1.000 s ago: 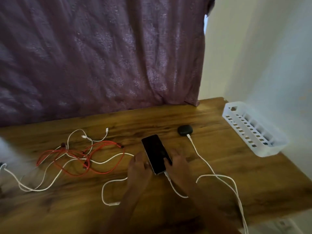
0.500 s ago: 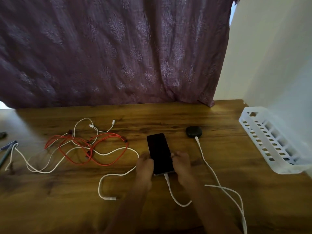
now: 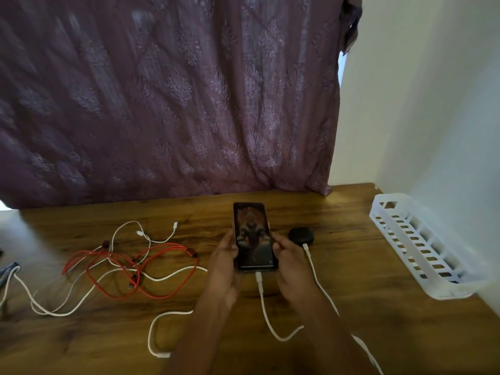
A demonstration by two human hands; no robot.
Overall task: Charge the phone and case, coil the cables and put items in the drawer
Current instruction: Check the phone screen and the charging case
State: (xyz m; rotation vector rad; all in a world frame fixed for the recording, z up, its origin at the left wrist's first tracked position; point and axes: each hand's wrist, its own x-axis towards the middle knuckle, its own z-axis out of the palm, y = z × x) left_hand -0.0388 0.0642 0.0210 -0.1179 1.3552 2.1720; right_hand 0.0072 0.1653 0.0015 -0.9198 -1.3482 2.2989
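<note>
While both hands hold the phone [image 3: 253, 236] tilted up off the wooden table [image 3: 351, 320], its screen glows and a white cable [image 3: 263, 307] sits plugged into its bottom edge. The left hand [image 3: 224, 263] grips the left edge and the right hand [image 3: 290, 263] grips the right edge, fingers curled round it. Just to the right, the black earbud case [image 3: 301, 235] lies on the table with a 2nd white cable [image 3: 318, 277] plugged in. The charging step looks complete. Next, the phone probably needs setting down, then the tangled red cable [image 3: 162, 266] and loose white cables [image 3: 149, 336] on the left need separating and coiling.

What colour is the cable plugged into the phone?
White cable into the phone, clearest in the head view.
</note>
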